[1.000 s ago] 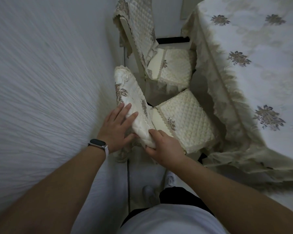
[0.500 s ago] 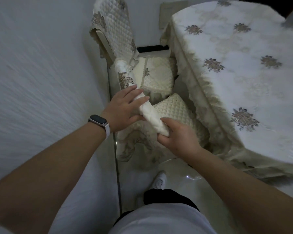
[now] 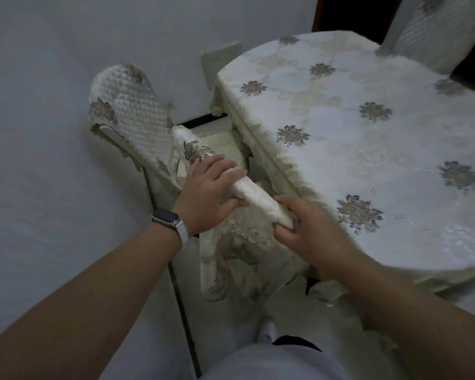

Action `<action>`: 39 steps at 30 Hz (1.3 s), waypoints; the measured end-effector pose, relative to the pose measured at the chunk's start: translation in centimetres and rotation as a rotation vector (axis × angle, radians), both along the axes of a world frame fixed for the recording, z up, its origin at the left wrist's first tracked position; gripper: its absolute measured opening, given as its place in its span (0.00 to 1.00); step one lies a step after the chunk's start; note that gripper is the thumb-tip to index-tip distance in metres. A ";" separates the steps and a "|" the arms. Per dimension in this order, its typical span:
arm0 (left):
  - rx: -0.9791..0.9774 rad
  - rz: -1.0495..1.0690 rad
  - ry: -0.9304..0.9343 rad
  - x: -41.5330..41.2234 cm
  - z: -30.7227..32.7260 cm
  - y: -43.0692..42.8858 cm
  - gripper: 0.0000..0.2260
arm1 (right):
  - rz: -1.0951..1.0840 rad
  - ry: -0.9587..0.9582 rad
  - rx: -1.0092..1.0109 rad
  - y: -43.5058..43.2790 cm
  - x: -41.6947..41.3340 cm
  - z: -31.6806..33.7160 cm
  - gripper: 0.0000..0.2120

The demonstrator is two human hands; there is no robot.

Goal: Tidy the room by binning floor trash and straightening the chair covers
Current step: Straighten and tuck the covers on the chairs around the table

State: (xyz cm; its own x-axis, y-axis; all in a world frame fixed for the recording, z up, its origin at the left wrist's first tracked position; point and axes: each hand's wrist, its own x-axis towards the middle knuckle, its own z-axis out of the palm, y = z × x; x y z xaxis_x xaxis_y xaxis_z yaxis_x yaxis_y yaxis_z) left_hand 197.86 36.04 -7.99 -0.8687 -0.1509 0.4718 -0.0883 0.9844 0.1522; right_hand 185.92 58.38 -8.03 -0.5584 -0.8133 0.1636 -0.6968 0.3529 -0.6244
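You stand behind the nearer chair. The chair cover [image 3: 258,192] sits bunched along the top of its backrest, and its back flap hangs in wrinkles toward the floor [image 3: 294,314]. Your left hand [image 3: 207,194] lies over the ridge of the cover, with the fingers across the top and the thumb on the near side, so it clasps the fabric loosely. Your right hand [image 3: 309,231] has its fingers curled around the corner end of the same ridge and pinches it there.

The step, as I judge it, is to seat this cover squarely on the backrest. First move your two hands apart along the ridge, so that the bunched fabric becomes flat. Only then draw it down evenly on both sides. If one hand pulls harder, the cover will probably sit crooked.

The table [image 3: 395,127] is just beside your right hand, and the tablecloth [image 3: 285,171] hangs close to the chair. Take care not to catch it together with the cover.

The second chair [image 3: 132,113], nearer the wall, has a quilted cover that also looks a little out of place. I think it needs the same work afterwards.
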 end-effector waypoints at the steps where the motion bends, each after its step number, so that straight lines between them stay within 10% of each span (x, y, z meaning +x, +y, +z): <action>1: 0.002 -0.006 0.013 -1.0 0.1 -0.1 0.23 | -0.016 0.033 0.008 0.0 -0.7 0.2 0.25; 10: -0.028 -0.012 0.033 -7.3 1.1 0.0 0.25 | -0.110 0.393 0.089 -1.3 -4.2 1.3 0.24; 39: 0.123 -0.620 0.155 -21.6 1.9 -14.8 0.22 | -0.555 0.556 0.173 -8.6 -11.7 2.5 0.26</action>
State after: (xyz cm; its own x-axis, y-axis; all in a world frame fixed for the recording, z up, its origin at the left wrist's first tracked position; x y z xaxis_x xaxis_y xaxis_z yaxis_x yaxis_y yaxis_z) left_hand 176.28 21.25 -6.09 -0.7355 0.2955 0.6096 0.5225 0.8202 0.2329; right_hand 174.20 49.82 -5.54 -0.7626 -0.4801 0.4336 -0.5840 0.7992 -0.1423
